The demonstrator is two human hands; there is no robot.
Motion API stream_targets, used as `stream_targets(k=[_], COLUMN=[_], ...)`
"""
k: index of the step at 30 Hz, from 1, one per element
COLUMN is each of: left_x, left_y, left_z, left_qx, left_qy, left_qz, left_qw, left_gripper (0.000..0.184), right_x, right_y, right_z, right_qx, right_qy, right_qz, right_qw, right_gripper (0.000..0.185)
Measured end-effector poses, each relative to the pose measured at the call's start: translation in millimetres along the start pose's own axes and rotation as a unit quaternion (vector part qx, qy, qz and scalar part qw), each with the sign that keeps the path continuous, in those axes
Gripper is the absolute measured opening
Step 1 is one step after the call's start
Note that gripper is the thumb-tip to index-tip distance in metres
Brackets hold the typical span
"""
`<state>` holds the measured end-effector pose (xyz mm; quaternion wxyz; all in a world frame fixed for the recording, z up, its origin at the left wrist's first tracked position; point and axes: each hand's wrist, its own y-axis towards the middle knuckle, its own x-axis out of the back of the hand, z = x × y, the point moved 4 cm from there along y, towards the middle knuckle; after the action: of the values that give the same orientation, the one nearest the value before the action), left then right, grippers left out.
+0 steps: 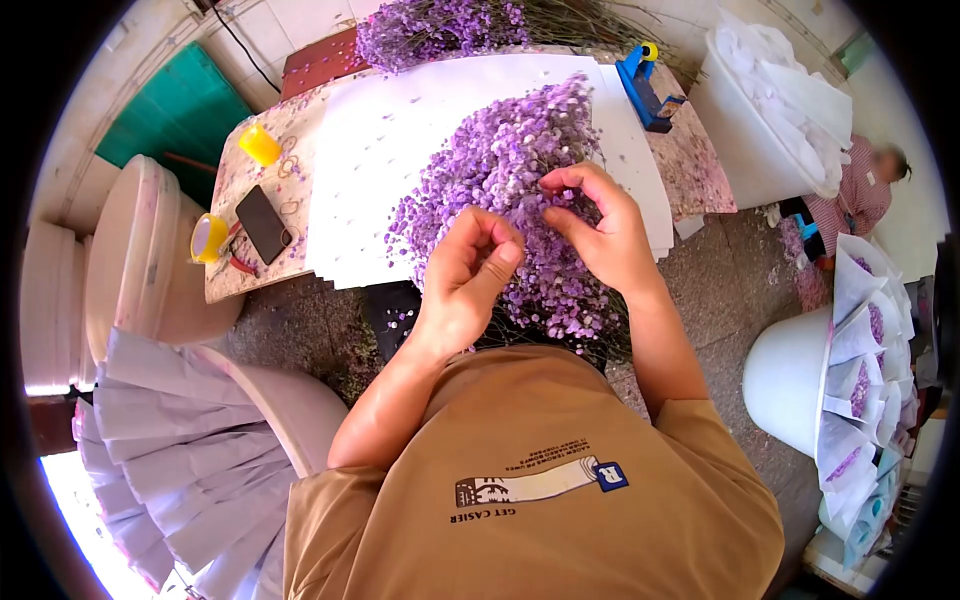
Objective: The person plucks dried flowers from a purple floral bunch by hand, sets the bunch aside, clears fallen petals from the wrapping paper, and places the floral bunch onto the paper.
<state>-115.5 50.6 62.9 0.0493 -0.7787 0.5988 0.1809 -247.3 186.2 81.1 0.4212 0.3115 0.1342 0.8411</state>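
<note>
A large bunch of small purple flowers (510, 150) lies over the front edge of the white paper sheets (350, 150) and hangs down toward my body. Over its left side is my left hand (470, 270), thumb and fingers pressed together in a pinch; anything between them is too small to make out. My right hand (600, 225) is over the bunch's right side, its thumb and index finger curved and apart, with nothing visible between them.
On the table (228, 270) are a phone (262, 224), yellow tape rolls (259, 145), red-handled pliers (242, 264) and a blue tape dispenser (645, 92). More purple flowers (430, 35) lie behind. Tubs (790, 385) with wrapped bouquets stand either side; a person (865, 190) is at the right.
</note>
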Motion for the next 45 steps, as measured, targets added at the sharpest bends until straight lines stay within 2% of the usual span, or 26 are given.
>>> stream_targets(k=[1, 3, 4, 6, 7, 8, 10, 11, 12, 14, 15, 20, 22, 24, 26, 27, 31, 33, 34, 36, 37, 38, 40, 42, 45], left_x=[-2, -8, -8, -9, -8, -3, 7, 15, 14, 15, 13, 12, 13, 14, 7, 5, 6, 11, 13, 26, 30, 35, 40, 42, 46], left_y=[0, 2, 4, 12, 15, 17, 22, 23, 22, 21, 19, 14, 13, 14, 18, 21, 28, 29, 29, 29, 32, 32, 38, 39, 49], left_z=[-2, -2, 0, 2, -1, 3, 5, 10, 4, 1, 0, -10, -22, -28, -34, -27, -21, -18, -19, -13, -16, -16, -21, -26, -23], left_qx=[-0.002, 0.017, 0.013, -0.073, -0.108, -0.110, -0.119, -0.056, -0.057, -0.002, -0.039, -0.036, -0.063, -0.044, -0.122, -0.193, -0.219, -0.131, -0.131, -0.042, -0.071, -0.031, 0.029, 0.054, 0.112], left_qy=[-0.001, 0.046, 0.044, 0.269, 0.364, 0.362, 0.488, 0.467, 0.463, 0.374, 0.338, 0.280, 0.302, 0.340, 0.457, 0.468, 0.517, 0.423, 0.424, 0.257, 0.196, 0.130, -0.096, -0.111, -0.027], left_qz=[-0.002, 0.009, 0.007, 0.024, -0.013, -0.018, -0.055, -0.050, -0.050, -0.052, -0.061, -0.088, -0.126, -0.125, -0.109, -0.119, -0.125, -0.122, -0.120, -0.134, -0.132, -0.135, -0.095, -0.091, 0.005], left_qw=[1.000, 0.999, 0.999, 0.960, 0.925, 0.926, 0.863, 0.881, 0.883, 0.926, 0.938, 0.955, 0.943, 0.931, 0.874, 0.854, 0.818, 0.888, 0.888, 0.956, 0.969, 0.982, 0.990, 0.988, 0.993], left_gripper=[0.006, 0.008, 0.008, 0.018, 0.026, 0.026, 0.028, 0.024, 0.024, 0.021, 0.019, 0.015, 0.014, 0.014, 0.018, 0.018, 0.014, 0.011, 0.011, 0.006, 0.004, 0.003, 0.004, 0.010, 0.017], right_x=[-1, -3, -5, -4, -3, -2, 4, 8, 8, 9, 7, -1, -2, -2, -3, -3, -4, -3, -2, -1, -1, -1, -2, -4, -4], right_y=[3, 9, 11, 14, 15, 12, 8, 6, 4, 1, 0, -1, -1, -2, -4, -3, -3, -4, -4, -3, -3, -4, -4, -4, -5], right_z=[4, 21, 22, 21, 17, 9, -7, -13, -16, -21, -22, -18, -18, -20, -20, -20, -19, -18, -19, -20, -21, -22, -23, -23, -25], right_qx=[0.002, 0.081, 0.085, 0.090, 0.054, 0.003, -0.083, -0.084, -0.084, -0.082, -0.083, -0.083, -0.087, -0.089, -0.096, -0.102, -0.095, -0.093, -0.094, -0.076, -0.078, -0.081, -0.084, -0.093, -0.092], right_qy=[-0.001, -0.140, -0.141, -0.149, -0.079, -0.007, 0.112, 0.174, 0.170, 0.267, 0.262, 0.254, 0.248, 0.241, 0.241, 0.241, 0.238, 0.240, 0.240, 0.240, 0.241, 0.245, 0.249, 0.253, 0.250], right_qz=[0.003, -0.017, -0.015, -0.056, -0.075, -0.098, -0.139, -0.144, -0.143, -0.157, -0.157, -0.161, -0.159, -0.149, -0.150, -0.152, -0.151, -0.150, -0.151, -0.151, -0.153, -0.150, -0.147, -0.145, -0.146], right_qw=[1.000, 0.987, 0.986, 0.983, 0.993, 0.995, 0.981, 0.971, 0.971, 0.947, 0.949, 0.950, 0.952, 0.955, 0.954, 0.953, 0.955, 0.955, 0.954, 0.956, 0.955, 0.954, 0.954, 0.952, 0.953], right_gripper=[0.023, 0.021, 0.021, 0.015, 0.010, 0.007, 0.006, 0.007, 0.007, 0.009, 0.011, 0.011, 0.010, 0.010, 0.010, 0.010, 0.010, 0.010, 0.010, 0.009, 0.009, 0.009, 0.010, 0.010, 0.010])
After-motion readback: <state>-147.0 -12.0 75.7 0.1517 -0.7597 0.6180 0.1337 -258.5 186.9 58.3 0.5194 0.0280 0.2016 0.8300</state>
